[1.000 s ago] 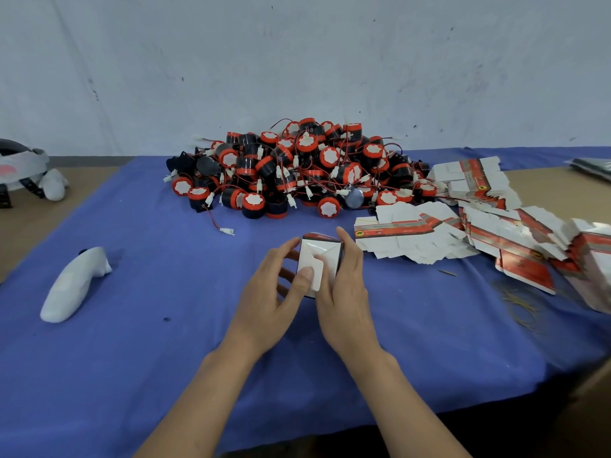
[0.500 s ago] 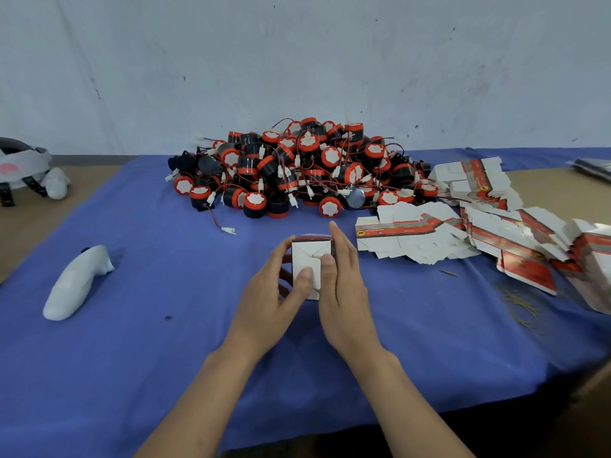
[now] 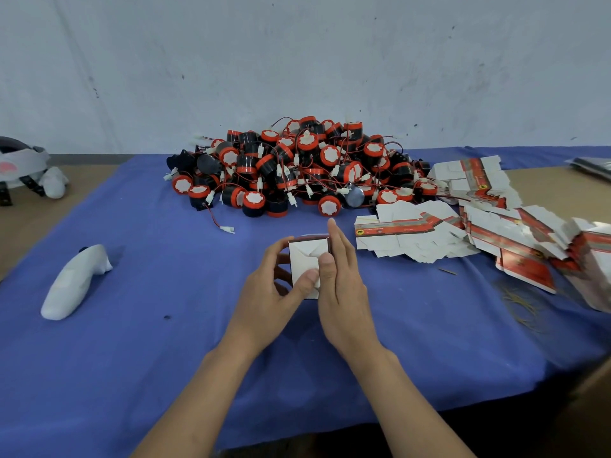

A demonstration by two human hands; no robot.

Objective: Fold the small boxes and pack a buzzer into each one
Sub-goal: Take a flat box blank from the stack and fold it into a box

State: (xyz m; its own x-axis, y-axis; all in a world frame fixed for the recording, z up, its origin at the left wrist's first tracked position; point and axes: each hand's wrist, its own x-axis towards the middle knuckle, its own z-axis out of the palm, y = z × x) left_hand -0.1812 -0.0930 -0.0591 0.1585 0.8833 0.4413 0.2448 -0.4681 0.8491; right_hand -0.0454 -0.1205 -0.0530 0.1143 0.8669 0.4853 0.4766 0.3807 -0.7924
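A small white box point(image 3: 305, 256) with a red top edge is held between both hands above the blue cloth point(image 3: 148, 325), its folded white flaps facing me. My left hand point(image 3: 271, 289) grips its left side, thumb pressed on the lower flap. My right hand point(image 3: 340, 282) lies along its right side with fingers straight and the thumb on the flaps. A big pile of black and red buzzers point(image 3: 297, 166) with red wires sits behind. Flat unfolded boxes point(image 3: 469, 233) lie spread to the right.
A white controller point(image 3: 74, 282) lies on the cloth at the left. A white headset point(image 3: 23, 166) sits on the bare table at the far left. A dark packet point(image 3: 591, 165) lies at the far right edge, and rubber bands point(image 3: 519, 299) lie on the cloth.
The box has been turned square toward me and its flaps pressed flatter. Both thumbs have shifted on its face, and my right fingers have straightened along its side.
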